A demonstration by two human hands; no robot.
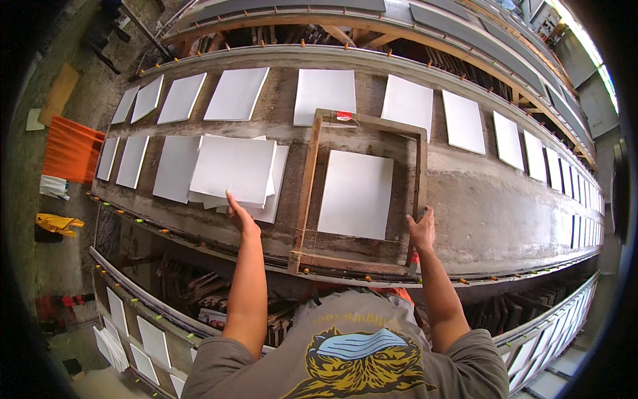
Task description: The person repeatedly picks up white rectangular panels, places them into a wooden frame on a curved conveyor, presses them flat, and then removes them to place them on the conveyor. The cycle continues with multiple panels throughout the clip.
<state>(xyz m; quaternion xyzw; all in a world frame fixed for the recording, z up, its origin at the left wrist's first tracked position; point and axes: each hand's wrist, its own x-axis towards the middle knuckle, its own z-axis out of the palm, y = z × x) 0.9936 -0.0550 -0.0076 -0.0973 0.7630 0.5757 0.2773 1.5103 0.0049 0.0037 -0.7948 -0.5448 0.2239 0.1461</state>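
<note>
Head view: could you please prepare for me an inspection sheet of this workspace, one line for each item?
Surface: long grey-brown table, patchy, shiny toward the right.
Main things: wooden frame, with a white panel seen inside its opening; uneven panel stack to its left.
Clutter: orange cloth and yellow item off the table's left end.
Hands: left hand at the stack's near edge, fingers extended; right hand at the frame's right bar, grip unclear.
Cables: nothing seen.
Surroundings: near table with more white panels; far table beyond.
</note>
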